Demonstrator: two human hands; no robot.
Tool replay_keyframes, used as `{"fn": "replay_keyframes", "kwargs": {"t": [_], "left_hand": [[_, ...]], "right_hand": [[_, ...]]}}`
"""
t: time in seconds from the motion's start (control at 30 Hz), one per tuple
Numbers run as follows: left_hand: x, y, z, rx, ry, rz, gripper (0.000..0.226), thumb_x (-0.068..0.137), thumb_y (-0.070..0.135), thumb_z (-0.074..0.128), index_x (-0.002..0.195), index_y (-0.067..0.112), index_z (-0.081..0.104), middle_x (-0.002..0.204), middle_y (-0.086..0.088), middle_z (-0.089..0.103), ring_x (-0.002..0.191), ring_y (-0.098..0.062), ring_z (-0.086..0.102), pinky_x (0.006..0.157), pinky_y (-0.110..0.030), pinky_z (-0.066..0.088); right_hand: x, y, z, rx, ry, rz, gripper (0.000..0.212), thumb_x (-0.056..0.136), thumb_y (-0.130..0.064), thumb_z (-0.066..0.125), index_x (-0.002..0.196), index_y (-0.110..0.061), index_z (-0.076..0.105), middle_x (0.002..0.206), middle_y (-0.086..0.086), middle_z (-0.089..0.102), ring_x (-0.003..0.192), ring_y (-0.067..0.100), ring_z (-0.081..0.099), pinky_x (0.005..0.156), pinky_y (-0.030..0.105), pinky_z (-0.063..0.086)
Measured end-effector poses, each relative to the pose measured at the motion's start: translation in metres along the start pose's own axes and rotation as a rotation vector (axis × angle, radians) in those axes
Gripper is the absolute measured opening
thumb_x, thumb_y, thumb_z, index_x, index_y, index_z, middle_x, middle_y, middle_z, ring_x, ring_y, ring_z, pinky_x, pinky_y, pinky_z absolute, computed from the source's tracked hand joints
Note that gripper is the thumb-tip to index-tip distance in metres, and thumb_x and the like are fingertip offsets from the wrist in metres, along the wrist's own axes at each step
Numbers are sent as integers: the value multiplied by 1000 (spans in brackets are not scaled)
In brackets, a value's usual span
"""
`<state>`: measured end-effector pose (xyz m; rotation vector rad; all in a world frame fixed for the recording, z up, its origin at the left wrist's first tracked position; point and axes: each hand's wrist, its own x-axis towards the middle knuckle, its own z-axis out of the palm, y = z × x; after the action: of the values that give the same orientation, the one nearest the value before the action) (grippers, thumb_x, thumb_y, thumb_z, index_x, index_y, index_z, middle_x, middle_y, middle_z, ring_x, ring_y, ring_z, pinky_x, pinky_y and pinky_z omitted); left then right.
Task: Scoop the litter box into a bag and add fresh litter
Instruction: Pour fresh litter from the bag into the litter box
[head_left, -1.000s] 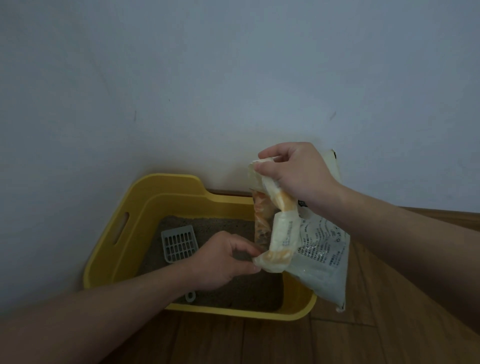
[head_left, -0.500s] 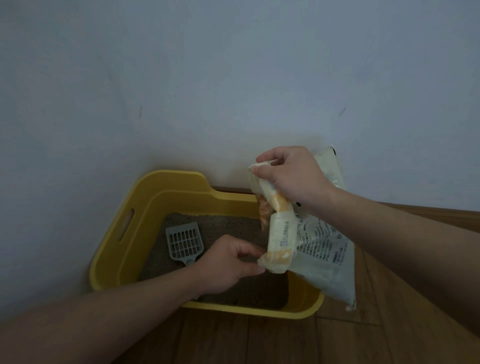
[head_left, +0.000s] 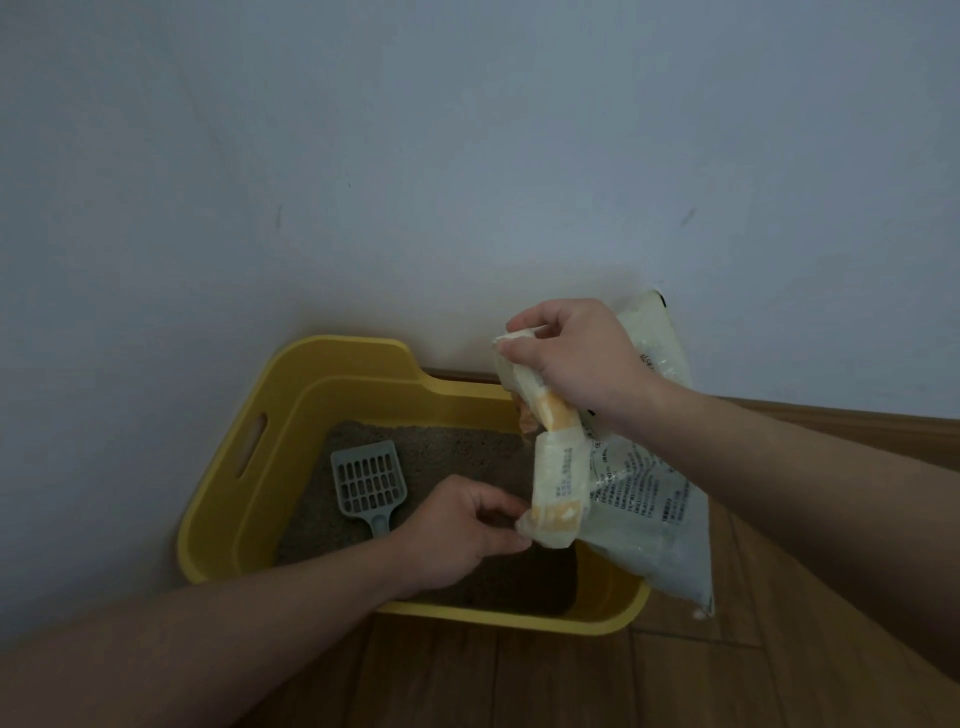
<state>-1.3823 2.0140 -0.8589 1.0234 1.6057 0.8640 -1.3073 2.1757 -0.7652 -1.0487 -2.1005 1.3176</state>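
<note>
— Wood floor (head_left: 519, 680) nearest, then the yellow box (head_left: 223, 499) against the wall (head_left: 467, 156). What's hard to see?

— The scoop (head_left: 370, 486): its handle vanishes behind the left hand (head_left: 457, 530). Bag (head_left: 639, 499) print is too small to read.

— The hands?

— Left pinches the bag's lower corner, at 3 o'clock of the scoop. Right hand (head_left: 576, 364) grips the folded top, at 12 o'clock of that corner, over the litter (head_left: 441, 447).

— Any change?

— Little: both grips hold as before; more of the scoop's handle now shows.
</note>
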Motion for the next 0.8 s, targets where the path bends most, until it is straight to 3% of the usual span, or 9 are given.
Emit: {"fn": "replay_keyframes", "kwargs": {"t": [0.37,0.47,0.63,0.73,0.8], "left_hand": [[-2,10,-4,-20,16,39,22,83,3,74,98,19,78,102,5,77,103,-11,69,101,-38,52],[-3,16,-4,14,30,68,20,83,6,76,95,21,79,100,2,77,100,-19,70,96,-45,54],[-8,29,-3,64,58,96,16,83,14,77,90,28,80,97,-3,76,97,-30,68,89,-52,55],[-10,38,-2,67,64,113,13,83,13,76,90,24,80,96,-4,75,96,-29,67,87,-50,55],[-11,44,0,69,65,127,12,83,12,76,89,21,80,95,-2,76,95,-26,68,88,-49,56]], "right_hand": [[-2,-7,-24,34,30,12,12,81,-27,78,91,-23,74,78,-5,68,64,6,63,60,21,49],[-5,-10,-35,53,46,15,11,81,-24,78,92,-22,75,81,-2,70,68,10,65,63,25,54],[-11,-15,-52,54,76,17,11,82,-21,77,93,-20,75,76,-5,68,65,8,64,58,20,52],[-15,-17,-62,57,86,20,10,83,-21,76,93,-20,75,76,-6,69,63,5,64,53,17,49],[-17,-18,-68,54,99,20,8,82,-21,76,90,-22,75,77,-5,69,67,7,65,59,22,52]]}}
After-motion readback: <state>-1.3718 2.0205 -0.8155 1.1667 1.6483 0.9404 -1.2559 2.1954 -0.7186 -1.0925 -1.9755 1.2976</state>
